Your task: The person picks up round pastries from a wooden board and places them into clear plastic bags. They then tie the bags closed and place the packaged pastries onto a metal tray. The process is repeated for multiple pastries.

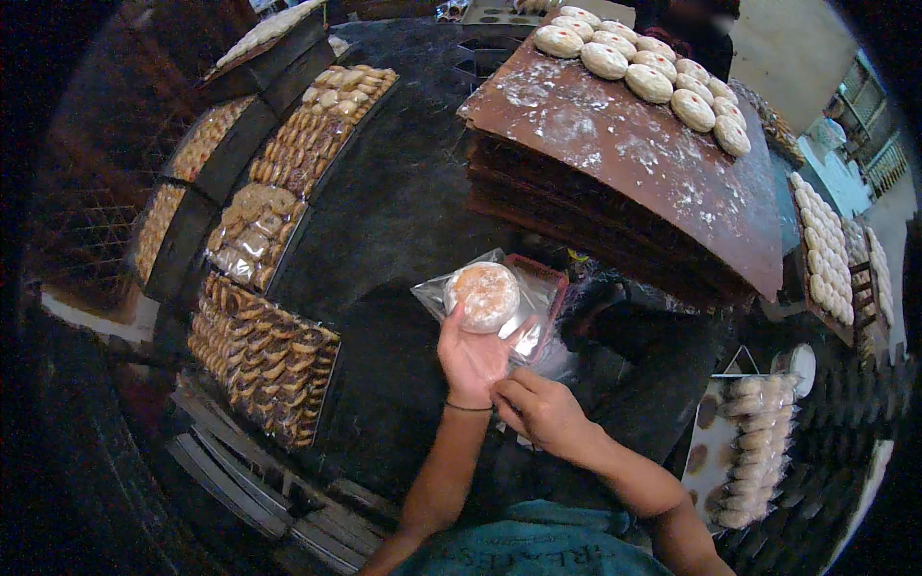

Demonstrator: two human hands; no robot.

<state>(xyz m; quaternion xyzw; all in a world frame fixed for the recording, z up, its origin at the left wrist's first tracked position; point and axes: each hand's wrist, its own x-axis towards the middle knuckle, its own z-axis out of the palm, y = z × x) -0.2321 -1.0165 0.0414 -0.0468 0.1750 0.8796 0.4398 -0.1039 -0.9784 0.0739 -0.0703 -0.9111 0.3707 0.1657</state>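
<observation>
A round, flour-dusted bun [485, 296] with a browned patch on top rests on the upturned fingers of my left hand [469, 367], its thumb against the near edge. Clear plastic bag [432, 291] film spreads around the bun. My right hand [547, 413] is closed in a pinch at the heel of my left palm, where the bag's near edge seems to lie; its fingertips are partly hidden. Just beyond, a flat pack with a red-pink border [555, 280] lies by more clear film.
A stack of brown boards [615, 125] rises at the far right, topped with several pale oval buns [648, 84]. Trays of wrapped baked goods [264, 355] line the left. At the lower right, a bagged row of buns [759, 451] lies on a pale surface.
</observation>
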